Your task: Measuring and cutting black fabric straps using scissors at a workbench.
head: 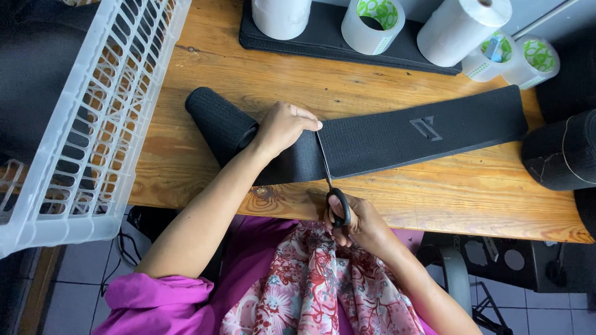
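Right hand (363, 224) closed in a tight grip through the black loops of the scissors (332, 186), blades laid across the black elastic band (397, 138) and pointing away from the body. Left hand (282, 127) pressed flat, fingers curled down on the band just left of the blades, pinning it to the bench (434, 198); no grasp around anything, only a holding press. Band stretched flat across the bench, running from a roll (217, 121) at the left out to a free end at the right, with a small grey emblem (427, 128) on the right stretch.

Cutting step in hand, judging by the blades already lying over the full width. Next move likely calls for a square, steady closing of the blades while keeping the band taut and flat, left fingers clear of the edge.

White slatted basket (93, 118) at the left, hanging past the bench edge; contents hard to tell, only dark shapes behind the slats. Black tray (323, 37) at the far edge carrying white paper rolls (462, 28) and tape rolls with green print (372, 22). Another dark fabric roll (559, 155) at the right.
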